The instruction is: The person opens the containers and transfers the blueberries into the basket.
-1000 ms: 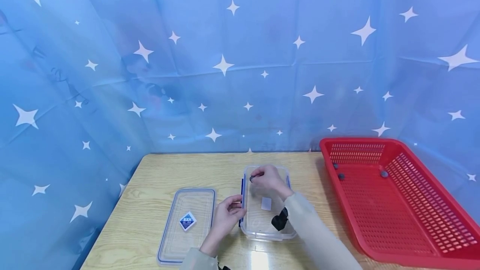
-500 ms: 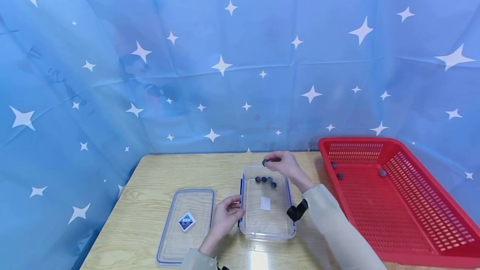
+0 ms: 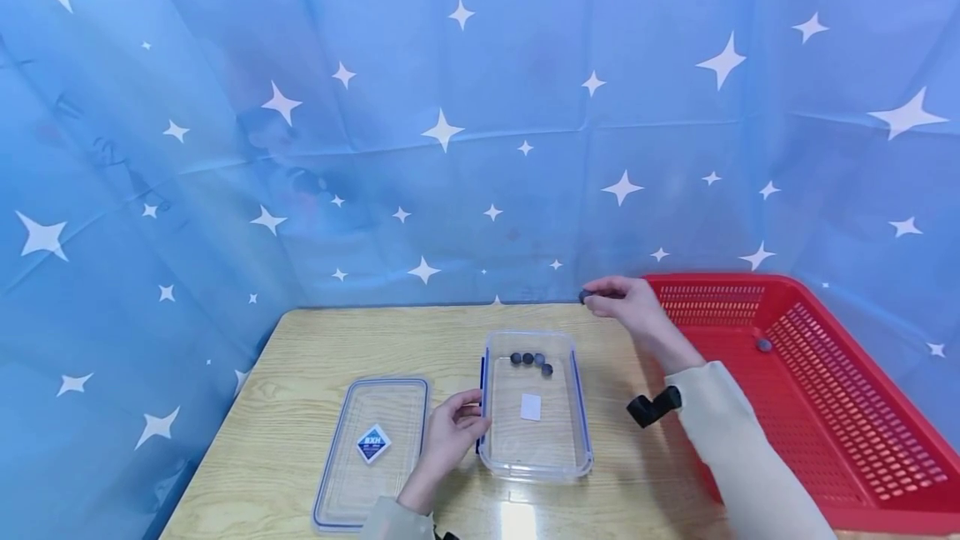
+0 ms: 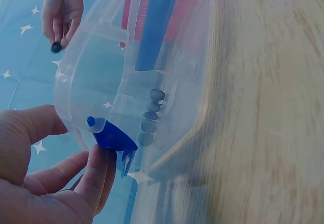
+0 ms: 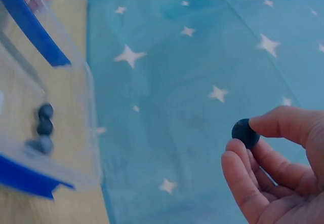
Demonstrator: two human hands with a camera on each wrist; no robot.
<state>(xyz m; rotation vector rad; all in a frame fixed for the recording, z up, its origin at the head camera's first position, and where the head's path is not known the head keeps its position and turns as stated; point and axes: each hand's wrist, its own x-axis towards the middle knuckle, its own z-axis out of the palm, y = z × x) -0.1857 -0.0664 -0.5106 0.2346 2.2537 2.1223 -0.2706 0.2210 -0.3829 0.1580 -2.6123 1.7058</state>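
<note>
A blue fabric backdrop printed with white four-pointed stars (image 3: 375,115) hangs behind a pale wood-grain table (image 3: 270,440). At the table's right is a red perforated plastic basket (image 3: 817,415). Mid-table stands a clear rectangular plastic container with blue side clips (image 3: 536,452), uncovered; left of it, apart, lies a clear blue-edged plastic lid (image 3: 390,402). The hands are well apart. The left hand (image 3: 453,427) touches the container's left side with relaxed fingers, some against a blue clip. The right hand (image 3: 633,307) is raised near the basket's far left corner. A blue-and-white diamond label (image 3: 373,443) marks the lid; a white rectangular patch (image 3: 531,407) shows at the container's bottom. Smallest are the dark round balls: four (image 3: 528,358) sit near the container's far end, one (image 3: 763,345) lies in the basket, and another, the held ball (image 5: 245,134), is pinched between the right thumb and fingers, outside the container.
</note>
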